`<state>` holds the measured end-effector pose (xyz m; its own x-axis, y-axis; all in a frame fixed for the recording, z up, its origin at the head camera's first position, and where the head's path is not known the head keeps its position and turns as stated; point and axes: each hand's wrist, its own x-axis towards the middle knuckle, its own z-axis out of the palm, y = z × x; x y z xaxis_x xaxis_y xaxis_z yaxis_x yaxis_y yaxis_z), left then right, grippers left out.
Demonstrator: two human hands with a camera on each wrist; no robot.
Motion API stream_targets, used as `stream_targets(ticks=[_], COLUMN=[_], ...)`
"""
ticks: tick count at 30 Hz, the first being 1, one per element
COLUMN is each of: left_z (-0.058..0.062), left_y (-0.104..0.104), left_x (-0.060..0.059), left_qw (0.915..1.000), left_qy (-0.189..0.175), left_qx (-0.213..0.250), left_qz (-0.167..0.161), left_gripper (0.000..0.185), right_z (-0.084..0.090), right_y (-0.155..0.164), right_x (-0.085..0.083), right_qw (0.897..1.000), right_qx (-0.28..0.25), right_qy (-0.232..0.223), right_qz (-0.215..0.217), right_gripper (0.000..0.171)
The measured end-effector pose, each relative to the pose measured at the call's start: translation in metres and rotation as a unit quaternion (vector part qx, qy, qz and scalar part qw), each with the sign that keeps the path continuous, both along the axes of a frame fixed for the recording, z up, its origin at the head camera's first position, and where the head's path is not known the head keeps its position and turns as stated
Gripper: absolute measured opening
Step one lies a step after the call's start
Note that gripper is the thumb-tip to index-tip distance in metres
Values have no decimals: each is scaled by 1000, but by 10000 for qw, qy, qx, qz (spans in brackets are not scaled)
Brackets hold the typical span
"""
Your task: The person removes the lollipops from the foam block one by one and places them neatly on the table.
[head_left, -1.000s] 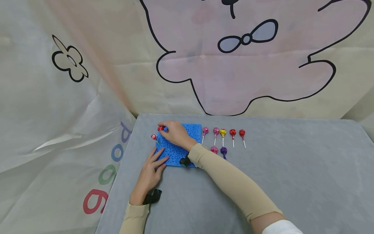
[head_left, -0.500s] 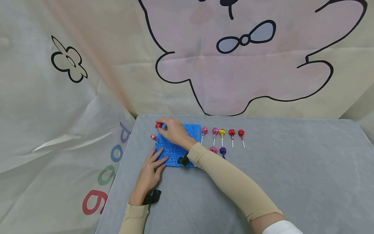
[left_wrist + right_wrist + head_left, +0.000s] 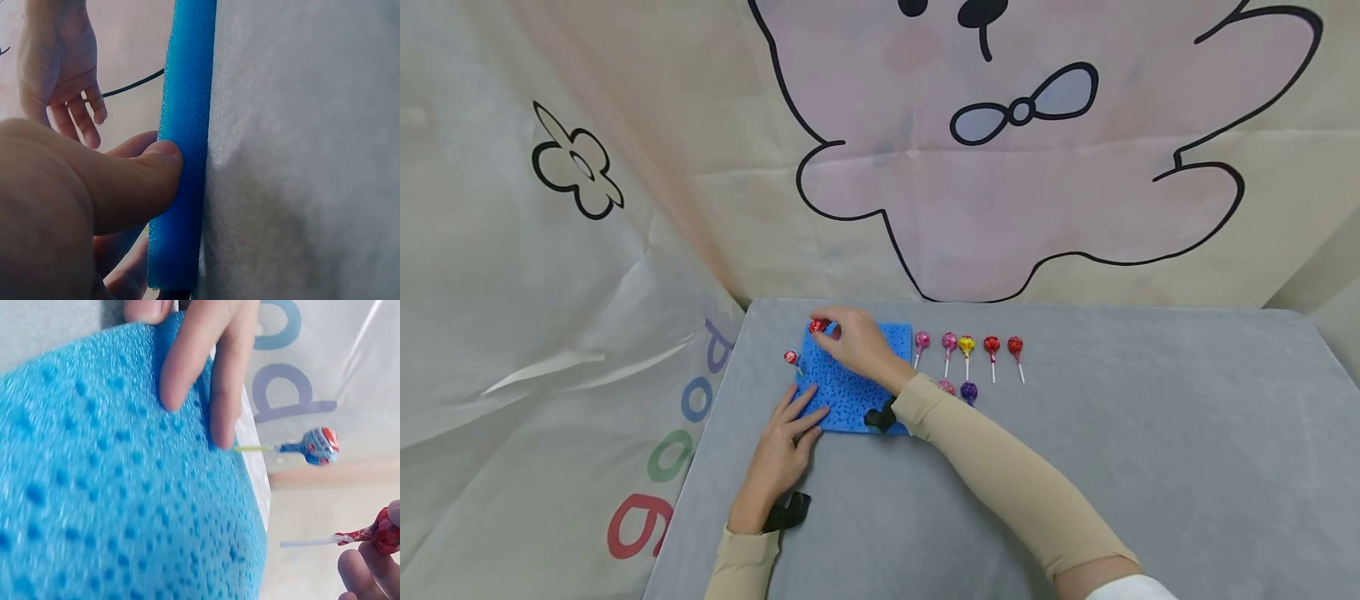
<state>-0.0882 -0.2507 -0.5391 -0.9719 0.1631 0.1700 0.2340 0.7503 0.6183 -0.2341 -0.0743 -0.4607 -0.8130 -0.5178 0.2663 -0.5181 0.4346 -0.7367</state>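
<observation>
A blue foam block [image 3: 850, 392] full of small holes lies on the table. My left hand [image 3: 778, 454] rests on its near left corner, fingers spread over the top; in the left wrist view the thumb [image 3: 159, 178] presses the side. Over the far left part of the block my right hand [image 3: 863, 346] pinches a red-wrapped lollipop [image 3: 817, 326] by its head. In the right wrist view its white stick [image 3: 306, 542] points at the foam and appears apart from it. A red, white and blue lollipop [image 3: 320, 447] stands with its yellow stick in the foam beside my left fingertips.
Right of the block, several lollipops lie on the grey table [image 3: 1112, 467]: pink [image 3: 922, 340], yellow [image 3: 966, 344], red [image 3: 992, 344] and purple [image 3: 969, 392] among them. A printed curtain [image 3: 737, 242] hangs behind the table and along its left side.
My right hand moved the red lollipop slightly left and away, then back to the right. The left hand stays on the foam. The head view has tilted up a little.
</observation>
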Motion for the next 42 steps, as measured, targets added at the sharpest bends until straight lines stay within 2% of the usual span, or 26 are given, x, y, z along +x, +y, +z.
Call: stream_targets(ticks=[7, 12, 23, 32, 42], left_z=[-3, -3, -1, -1, -3], left_y=[-1, 0, 1, 1, 1], left_x=[2, 2, 1, 1, 1], left_qw=[10000, 10000, 9998, 9999, 10000], left_qy=[42, 74, 188, 113, 84], left_qx=[13, 6, 2, 25, 9], left_qz=[17, 45, 28, 46, 48], left_gripper=[36, 36, 35, 35, 35], right_z=[-2, 1, 4, 8, 14], right_y=[17, 30, 60, 87, 110], right_x=[-1, 0, 2, 6, 7], right_qw=[9998, 9995, 9987, 9973, 9967], right_qx=[-92, -97, 93, 166, 166], right_qy=[28, -133, -188, -298, -24], right_qz=[-199, -276, -461, -654, -791], right_gripper=[34, 34, 32, 32, 31])
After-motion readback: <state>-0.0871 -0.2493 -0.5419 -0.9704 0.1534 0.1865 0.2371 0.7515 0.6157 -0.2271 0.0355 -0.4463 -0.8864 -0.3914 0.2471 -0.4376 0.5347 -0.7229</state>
